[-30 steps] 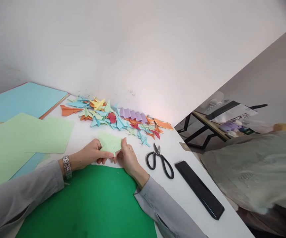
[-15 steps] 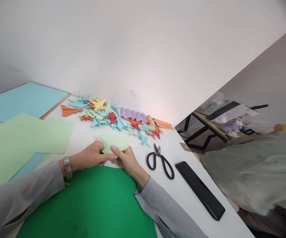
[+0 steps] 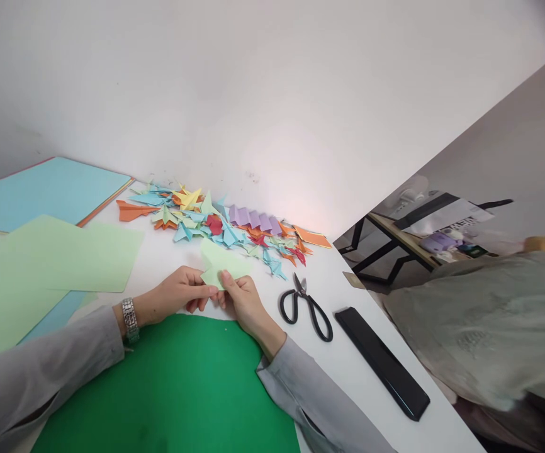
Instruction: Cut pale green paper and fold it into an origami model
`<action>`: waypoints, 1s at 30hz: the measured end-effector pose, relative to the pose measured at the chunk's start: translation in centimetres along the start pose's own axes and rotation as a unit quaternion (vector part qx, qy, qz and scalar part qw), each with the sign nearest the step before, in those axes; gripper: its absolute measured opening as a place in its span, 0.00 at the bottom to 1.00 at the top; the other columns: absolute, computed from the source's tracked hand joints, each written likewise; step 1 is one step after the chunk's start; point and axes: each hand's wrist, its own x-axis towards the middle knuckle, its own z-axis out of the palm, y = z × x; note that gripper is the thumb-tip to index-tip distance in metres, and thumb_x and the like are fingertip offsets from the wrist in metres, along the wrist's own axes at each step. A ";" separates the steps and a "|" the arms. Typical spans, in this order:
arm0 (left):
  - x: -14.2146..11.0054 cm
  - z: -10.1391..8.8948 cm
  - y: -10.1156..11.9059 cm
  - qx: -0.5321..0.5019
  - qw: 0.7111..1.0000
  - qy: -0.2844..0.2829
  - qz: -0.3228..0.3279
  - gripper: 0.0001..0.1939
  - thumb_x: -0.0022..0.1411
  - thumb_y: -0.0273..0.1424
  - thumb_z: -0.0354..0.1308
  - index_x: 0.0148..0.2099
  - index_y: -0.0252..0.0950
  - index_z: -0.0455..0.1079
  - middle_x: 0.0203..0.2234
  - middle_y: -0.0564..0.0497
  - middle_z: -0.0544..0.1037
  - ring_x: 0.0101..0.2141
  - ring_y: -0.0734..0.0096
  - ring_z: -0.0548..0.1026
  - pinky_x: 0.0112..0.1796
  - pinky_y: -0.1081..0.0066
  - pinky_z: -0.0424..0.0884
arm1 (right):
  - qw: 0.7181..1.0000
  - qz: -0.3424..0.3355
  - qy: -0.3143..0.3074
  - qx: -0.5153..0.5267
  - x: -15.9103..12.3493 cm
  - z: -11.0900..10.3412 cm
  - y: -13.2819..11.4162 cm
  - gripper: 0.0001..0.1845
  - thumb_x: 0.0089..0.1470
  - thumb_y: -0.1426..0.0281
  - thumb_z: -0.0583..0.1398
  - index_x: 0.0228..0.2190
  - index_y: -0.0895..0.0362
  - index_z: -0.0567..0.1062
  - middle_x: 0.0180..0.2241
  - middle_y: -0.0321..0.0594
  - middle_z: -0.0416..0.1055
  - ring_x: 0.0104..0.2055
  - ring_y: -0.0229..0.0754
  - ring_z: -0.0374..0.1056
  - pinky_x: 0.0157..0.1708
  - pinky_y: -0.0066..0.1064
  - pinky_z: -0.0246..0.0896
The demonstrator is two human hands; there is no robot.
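Observation:
A folded piece of pale green paper is up between my two hands, above the far edge of a green sheet. My right hand pinches its lower part, the thumb flat on the front and the fingers behind. My left hand is closed at the paper's lower left corner, thumb against the curled fingers. The fingertips behind the paper are hidden. Beyond the hands lies a long heap of folded paper shapes in blue, orange, yellow, green and red, with purple pleated paper among them.
Black-handled scissors lie partly open to the right, beside a long black case. Large pale green sheets and a blue sheet stack cover the left. A white wall borders the back. At right, a person's grey-green clothing shows.
My right thumb has come down from the paper's right edge onto its front. The paper has turned and shifted slightly right and up, and my left thumb has slid off most of it.

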 end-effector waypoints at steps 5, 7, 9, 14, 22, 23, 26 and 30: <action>0.1 0.0 -0.1 0.005 1.000 -0.005 -0.001 0.15 0.52 0.39 0.58 0.22 0.32 0.68 0.11 0.56 0.67 0.14 0.79 0.61 0.18 0.76 0.56 | 0.999 0.024 0.007 -0.029 -0.2 -0.1 -0.2 0.29 0.45 0.47 0.59 0.11 0.59 0.69 0.09 0.31 0.58 0.12 0.29 0.49 0.15 0.26 0.41; 0.1 0.0 -0.2 -0.001 1.000 -0.003 -0.005 0.15 0.51 0.39 0.59 0.21 0.32 0.68 0.11 0.55 0.68 0.14 0.79 0.62 0.18 0.76 0.56 | 0.999 0.030 0.010 -0.033 -0.2 0.0 -0.2 0.29 0.45 0.47 0.59 0.10 0.59 0.68 0.07 0.30 0.56 0.11 0.29 0.46 0.14 0.26 0.38; 0.1 0.0 -0.2 -0.011 1.000 0.008 -0.009 0.14 0.52 0.38 0.59 0.22 0.32 0.69 0.12 0.55 0.69 0.14 0.79 0.62 0.18 0.76 0.56 | 0.999 0.030 0.013 -0.034 -0.2 -0.1 -0.2 0.30 0.45 0.47 0.59 0.09 0.58 0.66 0.06 0.30 0.54 0.11 0.28 0.45 0.13 0.27 0.36; -0.1 -0.1 -0.2 0.003 0.999 0.049 0.004 0.22 0.54 0.41 0.57 0.15 0.33 0.64 0.08 0.56 0.64 0.13 0.81 0.57 0.18 0.75 0.54 | 0.999 0.033 -0.006 -0.020 -0.2 -0.2 0.0 0.33 0.45 0.46 0.58 0.07 0.58 0.64 0.05 0.29 0.51 0.10 0.27 0.42 0.13 0.27 0.34; 0.1 0.0 0.3 -0.011 0.997 0.068 -0.020 0.22 0.52 0.40 0.58 0.13 0.34 0.62 0.07 0.57 0.61 0.12 0.82 0.55 0.16 0.75 0.49 | 0.997 0.035 -0.057 -0.032 -0.5 0.0 -0.3 0.26 0.41 0.50 0.64 0.12 0.59 0.69 0.10 0.31 0.60 0.13 0.29 0.51 0.14 0.25 0.41; 0.1 0.0 0.3 -0.006 0.997 0.069 -0.022 0.22 0.52 0.40 0.58 0.13 0.34 0.61 0.07 0.57 0.61 0.12 0.82 0.55 0.16 0.75 0.48 | 0.997 0.034 -0.064 -0.039 -0.5 0.0 -0.4 0.25 0.41 0.51 0.64 0.12 0.59 0.69 0.10 0.32 0.61 0.13 0.30 0.52 0.14 0.25 0.42; 0.1 0.2 0.1 0.004 0.995 0.096 -0.019 0.22 0.52 0.41 0.58 0.15 0.34 0.60 0.08 0.58 0.60 0.12 0.82 0.55 0.16 0.76 0.48 | 0.995 0.025 -0.087 -0.030 -0.6 0.1 -0.6 0.25 0.45 0.51 0.62 0.13 0.59 0.70 0.12 0.32 0.62 0.15 0.30 0.53 0.16 0.25 0.43; 0.0 0.2 0.0 0.014 0.993 0.117 -0.010 0.18 0.49 0.39 0.61 0.17 0.33 0.63 0.08 0.59 0.61 0.13 0.83 0.54 0.16 0.77 0.47 | 0.991 0.020 -0.131 -0.010 -0.6 0.0 -0.5 0.22 0.45 0.52 0.62 0.18 0.59 0.72 0.13 0.31 0.61 0.15 0.30 0.52 0.16 0.25 0.43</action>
